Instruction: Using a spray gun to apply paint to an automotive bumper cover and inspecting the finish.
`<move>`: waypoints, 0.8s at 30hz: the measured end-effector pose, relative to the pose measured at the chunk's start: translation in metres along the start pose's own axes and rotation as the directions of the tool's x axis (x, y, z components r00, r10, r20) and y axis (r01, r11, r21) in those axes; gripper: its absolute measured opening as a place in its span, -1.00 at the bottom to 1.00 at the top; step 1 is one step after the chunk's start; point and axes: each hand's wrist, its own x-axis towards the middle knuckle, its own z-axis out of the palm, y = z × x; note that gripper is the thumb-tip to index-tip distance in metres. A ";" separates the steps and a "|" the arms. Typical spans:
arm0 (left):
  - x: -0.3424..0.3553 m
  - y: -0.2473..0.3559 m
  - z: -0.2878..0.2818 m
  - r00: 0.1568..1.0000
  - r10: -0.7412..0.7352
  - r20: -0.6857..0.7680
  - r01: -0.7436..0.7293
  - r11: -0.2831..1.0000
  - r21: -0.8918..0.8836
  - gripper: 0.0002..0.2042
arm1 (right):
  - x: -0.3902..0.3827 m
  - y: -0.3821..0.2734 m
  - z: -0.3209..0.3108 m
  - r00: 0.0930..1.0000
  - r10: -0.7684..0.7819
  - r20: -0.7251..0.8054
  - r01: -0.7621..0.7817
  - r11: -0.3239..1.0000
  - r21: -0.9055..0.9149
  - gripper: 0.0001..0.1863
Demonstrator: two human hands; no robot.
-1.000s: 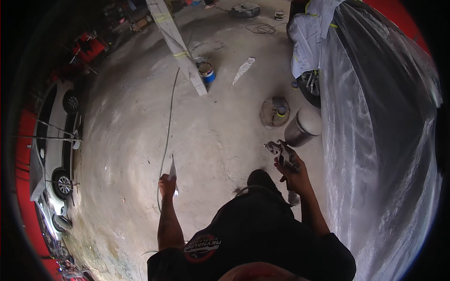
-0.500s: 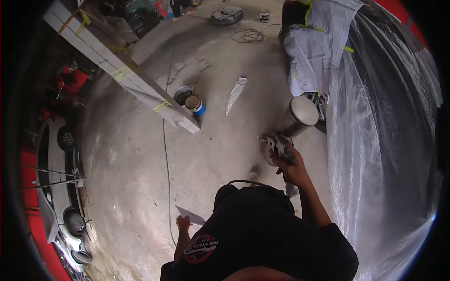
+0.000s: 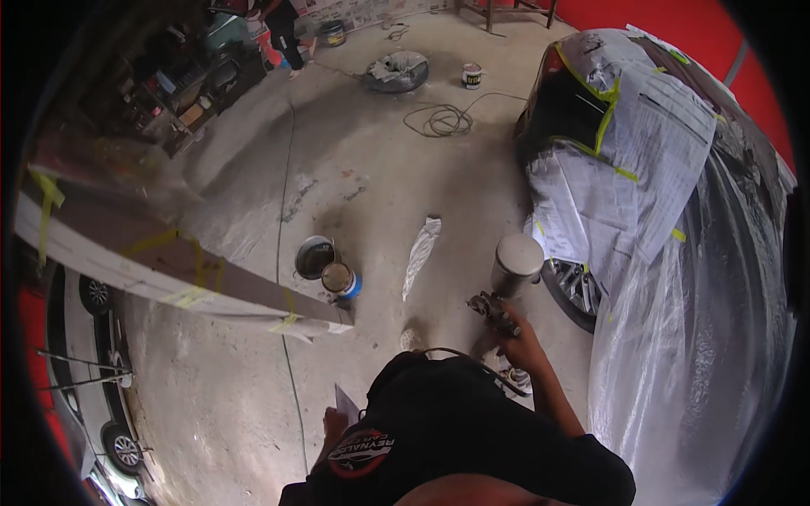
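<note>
My right hand (image 3: 525, 346), right of centre below the middle, grips a metal spray gun (image 3: 496, 316) with a large cylindrical cup (image 3: 517, 263) above it and a hose (image 3: 472, 361) curving back toward my body. My left hand (image 3: 333, 426) is low, partly hidden by my dark shirt, holding a thin pale flat sheet (image 3: 344, 405). Ahead on the right stands a car covered in paper (image 3: 658, 169), yellow tape and clear plastic (image 3: 658, 379), its wheel (image 3: 578, 291) partly exposed. On the left a long taped board (image 3: 194, 287) reaches toward two buckets (image 3: 342, 282).
Ahead lie a crumpled white strip (image 3: 420, 257), a coiled hose (image 3: 439, 120), a covered tyre (image 3: 396, 72) and a small can (image 3: 471, 76) on the concrete floor (image 3: 219, 379). Another person (image 3: 285, 42) stands at the back. A white car (image 3: 89, 363) is at the far left.
My view has moved forward and tilted up, showing more of the garage's back and the masked car. The long board now lies across the left. Both hands still hold their items.
</note>
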 end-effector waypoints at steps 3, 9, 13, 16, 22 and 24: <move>0.077 0.126 -0.083 0.938 0.310 -0.157 -0.301 0.950 0.083 -0.71 | 0.051 -0.034 0.005 0.992 -0.121 -0.020 0.121 0.992 -0.040 -0.32; 0.172 0.402 -0.221 0.597 0.745 -0.297 -0.755 0.647 0.106 -0.78 | 0.157 -0.075 0.000 0.992 -0.100 -0.080 0.099 0.995 -0.011 -0.34; 0.191 0.529 -0.248 0.609 0.735 -0.299 -0.751 0.655 0.083 -0.78 | 0.248 -0.081 -0.019 0.996 -0.034 -0.080 0.036 0.999 0.035 -0.34; 0.255 0.551 -0.234 0.684 0.689 -0.240 -0.675 0.723 0.148 -0.77 | 0.320 -0.088 -0.043 0.996 0.000 -0.088 0.014 0.988 0.157 -0.32; 0.351 0.464 -0.189 0.834 0.490 -0.255 -0.440 0.868 0.230 -0.73 | 0.456 -0.164 -0.115 0.999 0.011 -0.041 -0.006 0.992 0.124 -0.34; 0.348 0.479 -0.170 0.921 0.270 -0.281 -0.283 0.959 -0.004 -0.75 | 0.493 -0.171 -0.133 0.996 0.019 -0.087 0.001 0.975 0.222 -0.31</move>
